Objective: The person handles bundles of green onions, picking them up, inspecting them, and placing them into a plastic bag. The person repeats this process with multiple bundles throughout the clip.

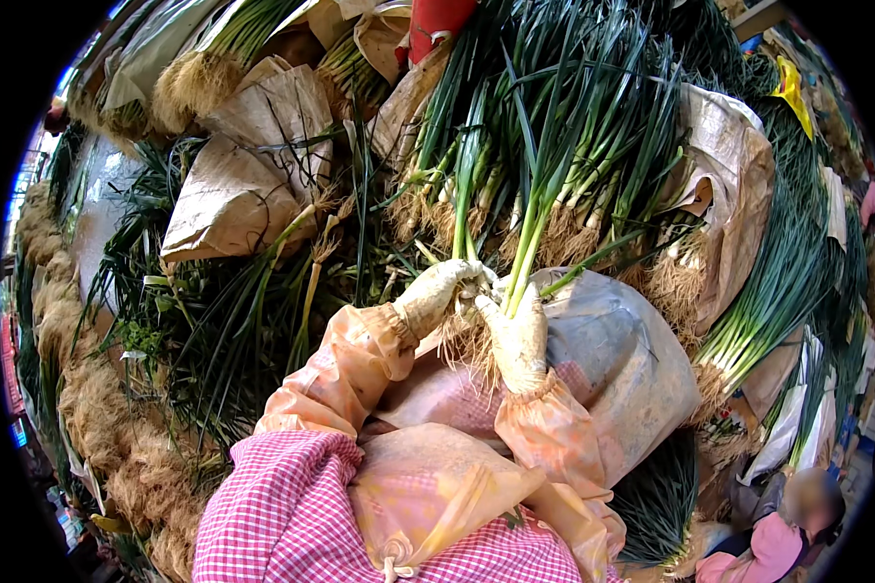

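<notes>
Two pale, soiled gloves cover my hands, with orange plastic sleeves over the forearms. My left hand [441, 288] and my right hand [519, 331] meet at the white root ends of a few green onions [536, 218], whose long leaves point away from me. Both hands are closed around the stalks near the roots; the exact fingertips are partly hidden. Stringy roots [474, 342] hang between the hands, over my plastic-covered lap. Just beyond lies a row of green onions [590, 167] with roots towards me.
Loose leaves and stalks [226, 328] heap up at left, beside a brown paper sack [233, 197]. Root-ended bundles [109, 408] line the far left. At right are a wrapped bundle [733, 182] and more onion bundles [773, 291]. Another person [765, 546] is at lower right.
</notes>
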`<control>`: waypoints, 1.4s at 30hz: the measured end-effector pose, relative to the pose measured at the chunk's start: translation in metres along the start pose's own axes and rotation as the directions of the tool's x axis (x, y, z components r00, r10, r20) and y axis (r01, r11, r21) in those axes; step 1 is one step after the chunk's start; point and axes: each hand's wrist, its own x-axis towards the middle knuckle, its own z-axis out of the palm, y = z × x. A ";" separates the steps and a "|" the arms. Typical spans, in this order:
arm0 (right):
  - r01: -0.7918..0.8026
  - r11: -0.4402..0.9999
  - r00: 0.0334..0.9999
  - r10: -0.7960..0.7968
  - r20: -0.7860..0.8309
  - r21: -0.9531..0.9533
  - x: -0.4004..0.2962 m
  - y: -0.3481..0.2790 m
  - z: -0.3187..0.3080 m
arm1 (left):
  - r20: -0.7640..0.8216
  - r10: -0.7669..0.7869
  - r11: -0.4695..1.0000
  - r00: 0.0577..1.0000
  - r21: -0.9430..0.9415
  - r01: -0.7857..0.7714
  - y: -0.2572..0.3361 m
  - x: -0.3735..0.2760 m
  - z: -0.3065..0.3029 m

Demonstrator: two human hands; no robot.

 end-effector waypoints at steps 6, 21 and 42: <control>0.001 0.999 1.000 -0.001 -0.018 -0.036 0.002 0.005 -0.002 | -0.014 0.048 0.999 0.999 0.025 -0.048 0.000 -0.002 0.005; -0.086 0.932 0.996 0.085 0.019 0.352 0.008 0.020 -0.002 | -0.009 0.091 0.994 0.996 0.061 -0.090 -0.004 0.000 0.005; -0.364 0.575 0.918 0.355 0.177 0.732 0.023 0.022 -0.021 | -0.196 0.968 0.197 0.156 0.210 -0.958 0.147 -0.184 -0.051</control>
